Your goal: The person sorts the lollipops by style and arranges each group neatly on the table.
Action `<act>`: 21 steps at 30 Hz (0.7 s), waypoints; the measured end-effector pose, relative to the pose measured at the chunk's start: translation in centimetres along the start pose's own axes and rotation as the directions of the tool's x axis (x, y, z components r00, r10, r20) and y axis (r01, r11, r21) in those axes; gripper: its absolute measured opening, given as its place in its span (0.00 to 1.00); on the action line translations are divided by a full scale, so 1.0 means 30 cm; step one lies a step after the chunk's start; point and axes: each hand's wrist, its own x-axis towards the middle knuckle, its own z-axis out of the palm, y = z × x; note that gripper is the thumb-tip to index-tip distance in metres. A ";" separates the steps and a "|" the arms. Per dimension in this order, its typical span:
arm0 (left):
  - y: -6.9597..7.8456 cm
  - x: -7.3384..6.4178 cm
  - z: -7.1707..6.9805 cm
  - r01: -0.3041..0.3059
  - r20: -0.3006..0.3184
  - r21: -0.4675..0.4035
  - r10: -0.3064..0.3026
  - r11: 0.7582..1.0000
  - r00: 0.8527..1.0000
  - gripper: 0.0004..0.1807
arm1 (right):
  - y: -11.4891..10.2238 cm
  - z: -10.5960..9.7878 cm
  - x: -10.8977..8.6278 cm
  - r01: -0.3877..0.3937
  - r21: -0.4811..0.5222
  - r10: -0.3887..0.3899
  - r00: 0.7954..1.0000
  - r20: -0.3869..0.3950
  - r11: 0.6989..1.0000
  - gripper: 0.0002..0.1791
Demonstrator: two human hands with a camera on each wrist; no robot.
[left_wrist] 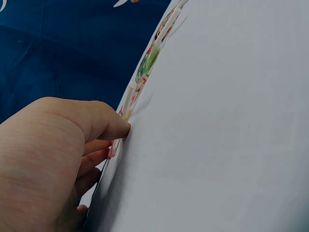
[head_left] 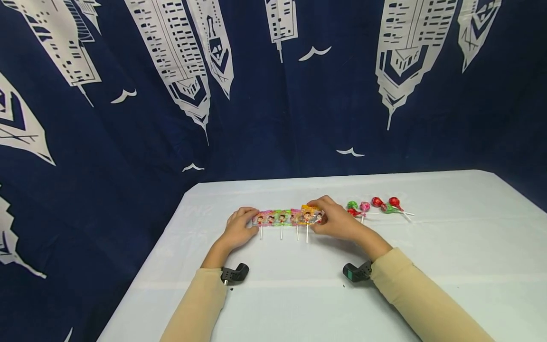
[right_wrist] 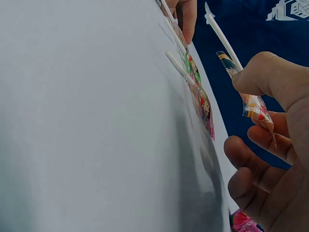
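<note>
A row of flat lollipops in printed wrappers lies on the white table, white sticks pointing toward me. At its left end my left hand (head_left: 238, 230) pinches a pink-wrapped lollipop (head_left: 259, 219) between thumb and fingers; the thumb (left_wrist: 108, 121) shows at the wrapper's edge. A green-wrapped lollipop (head_left: 282, 217) and another pink-wrapped lollipop (head_left: 295, 216) follow to the right. My right hand (head_left: 335, 221) grips an orange-wrapped lollipop (head_left: 306, 214) at the right end. In the right wrist view this lollipop (right_wrist: 253, 106) is held off the table, its stick pointing up and left.
Right of my right hand lie several round lollipops in red (head_left: 394, 203), green (head_left: 352, 205) and pink (head_left: 364, 206) wrappers. The white table (head_left: 282, 304) ends at a dark blue curtain (head_left: 273, 128) printed with white buildings. Each wrist wears a black camera band (head_left: 234, 274).
</note>
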 end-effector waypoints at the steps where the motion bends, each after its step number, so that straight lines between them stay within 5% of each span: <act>1: 0.000 0.001 0.000 -0.005 -0.004 -0.001 0.005 1.000 1.000 0.31 | 0.003 0.001 0.003 -0.005 -0.004 0.005 1.000 0.009 1.000 0.34; 21: 0.001 0.002 0.001 0.001 -0.010 -0.002 -0.001 1.000 1.000 0.30 | 0.071 -0.004 0.030 -0.034 -0.119 0.043 0.996 0.075 0.992 0.34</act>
